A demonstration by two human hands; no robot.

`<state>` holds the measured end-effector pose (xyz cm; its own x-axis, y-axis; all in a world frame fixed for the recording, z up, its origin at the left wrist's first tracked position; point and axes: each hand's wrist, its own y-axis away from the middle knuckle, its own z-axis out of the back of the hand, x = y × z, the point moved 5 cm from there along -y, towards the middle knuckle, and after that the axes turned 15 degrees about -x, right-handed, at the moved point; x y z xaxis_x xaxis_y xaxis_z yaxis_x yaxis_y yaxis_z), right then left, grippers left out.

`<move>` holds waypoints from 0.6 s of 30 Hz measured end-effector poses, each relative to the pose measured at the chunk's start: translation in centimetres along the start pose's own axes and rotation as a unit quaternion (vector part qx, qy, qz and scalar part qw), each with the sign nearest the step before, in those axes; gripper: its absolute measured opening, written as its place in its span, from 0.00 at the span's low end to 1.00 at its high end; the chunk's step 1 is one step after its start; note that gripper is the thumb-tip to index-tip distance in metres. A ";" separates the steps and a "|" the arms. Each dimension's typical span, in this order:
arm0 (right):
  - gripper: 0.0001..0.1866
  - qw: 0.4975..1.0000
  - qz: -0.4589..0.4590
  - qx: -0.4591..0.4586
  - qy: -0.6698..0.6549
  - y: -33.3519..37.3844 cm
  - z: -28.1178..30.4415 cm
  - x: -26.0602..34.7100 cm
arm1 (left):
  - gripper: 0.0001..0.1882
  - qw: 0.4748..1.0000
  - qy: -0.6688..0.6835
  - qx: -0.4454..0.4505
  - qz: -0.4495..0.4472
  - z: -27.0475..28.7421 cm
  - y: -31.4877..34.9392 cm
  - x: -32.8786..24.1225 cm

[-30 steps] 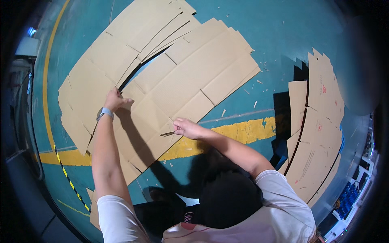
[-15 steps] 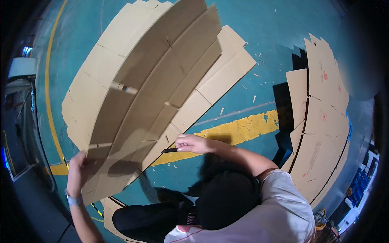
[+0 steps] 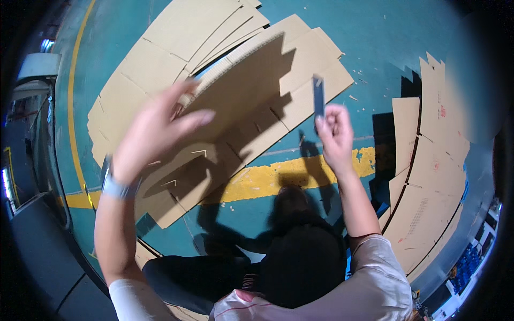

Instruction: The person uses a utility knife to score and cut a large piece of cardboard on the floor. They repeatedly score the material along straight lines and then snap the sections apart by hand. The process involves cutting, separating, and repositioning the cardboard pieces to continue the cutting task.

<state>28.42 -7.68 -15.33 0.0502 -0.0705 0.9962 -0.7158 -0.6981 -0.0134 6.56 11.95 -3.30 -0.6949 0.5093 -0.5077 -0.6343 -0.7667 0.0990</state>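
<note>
Across the floor (image 3: pixel 369 37), cardboard (image 3: pixel 136 93) is spread, and here one sheet (image 3: pixel 235 75) is tipped up by the left hand (image 3: pixel 152 134)! It could be dropped askew if poorly supported. That hand is blurred, thumb splayed; whether the edge is gripped cannot be told. In the right hand (image 3: pixel 337 136), wrist straight, a dark tool (image 3: pixel 319 99) is clasped, pointed forward.

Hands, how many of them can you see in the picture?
2. The left hand, a bit blurry, is by the tilted cardboard; the right hand is holding up a dark flat tool. I can't tell whether any others are hidden.
</note>
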 end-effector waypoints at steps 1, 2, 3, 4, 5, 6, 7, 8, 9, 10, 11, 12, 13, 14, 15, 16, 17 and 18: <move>0.10 0.999 0.037 -0.017 0.028 -1.2 -0.6 1.4 | 0.31 0.997 -0.014 -0.048 -0.053 -1.1 -2.2 -1.1; 0.11 0.995 0.075 -0.033 0.053 -2.6 -1.3 2.6 | 0.30 0.989 -0.030 -0.097 -0.107 -1.8 -4.0 -2.2; 0.12 0.981 0.135 -0.028 0.136 -3.9 -2.1 3.2 | 0.28 0.988 -0.035 -0.088 -0.118 -2.5 -5.9 -3.1; 0.13 0.956 0.193 -0.024 0.219 -5.2 -2.7 3.6 | 0.25 0.988 -0.037 -0.077 -0.130 -3.3 -7.5 -3.7; 0.15 0.919 0.281 -0.029 0.274 -6.1 -3.7 4.4 | 0.24 0.987 -0.055 -0.067 -0.136 -3.8 -8.6 -3.7; 0.16 0.897 0.323 -0.019 0.300 -7.0 -4.7 4.1 | 0.22 0.985 -0.078 -0.057 -0.140 -4.1 -9.4 -3.5; 0.15 0.882 0.347 -0.012 0.318 -7.8 -5.0 3.6 | 0.21 0.983 -0.094 -0.044 -0.149 -4.7 -9.9 -3.7; 0.14 0.867 0.371 -0.004 0.333 -8.3 -5.5 3.3 | 0.20 0.984 -0.096 -0.050 -0.144 -4.8 -10.0 -3.7; 0.13 0.864 0.375 0.002 0.335 -8.5 -5.8 3.2 | 0.19 0.984 -0.098 -0.055 -0.139 -4.8 -9.9 -3.7; 0.13 0.862 0.380 0.009 0.336 -8.6 -6.1 3.1 | 0.18 0.984 -0.100 -0.061 -0.133 -4.9 -9.8 -3.7; 0.12 0.859 0.385 0.016 0.337 -8.6 -6.3 3.1 | 0.17 0.983 -0.092 -0.069 -0.143 -5.0 -9.7 -3.8; 0.12 0.866 0.365 0.022 0.340 -8.7 -6.4 2.8 | 0.17 0.982 -0.086 -0.078 -0.151 -4.9 -9.6 -3.8; 0.12 0.873 0.345 0.028 0.343 -8.8 -6.4 2.3 | 0.16 0.980 -0.080 -0.088 -0.159 -4.8 -9.4 -3.9; 0.12 0.880 0.325 0.034 0.345 -8.8 -6.5 1.9 | 0.16 0.981 -0.090 -0.089 -0.151 -4.7 -9.4 -3.8; 0.12 0.889 0.314 0.030 0.331 -8.8 -6.5 1.7 | 0.16 0.981 -0.098 -0.090 -0.143 -4.7 -9.4 -3.9; 0.12 0.898 0.303 0.026 0.317 -8.9 -6.5 1.5 | 0.17 0.981 -0.107 -0.091 -0.135 -4.7 -9.4 -4.0; 0.11 0.907 0.292 0.022 0.303 -8.9 -6.4 1.3 | 0.17 0.982 -0.105 -0.088 -0.132 -4.7 -9.3 -4.0; 0.11 0.923 0.254 0.029 0.288 -9.1 -6.4 1.0 | 0.17 0.982 -0.103 -0.085 -0.130 -4.7 -9.3 -4.1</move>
<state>30.56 3.16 -13.63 -0.6721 -0.0203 0.7402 -0.5055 -0.7179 -0.4787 16.86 15.16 -6.13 -0.5819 0.7516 -0.3106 -0.7462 -0.6453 -0.1635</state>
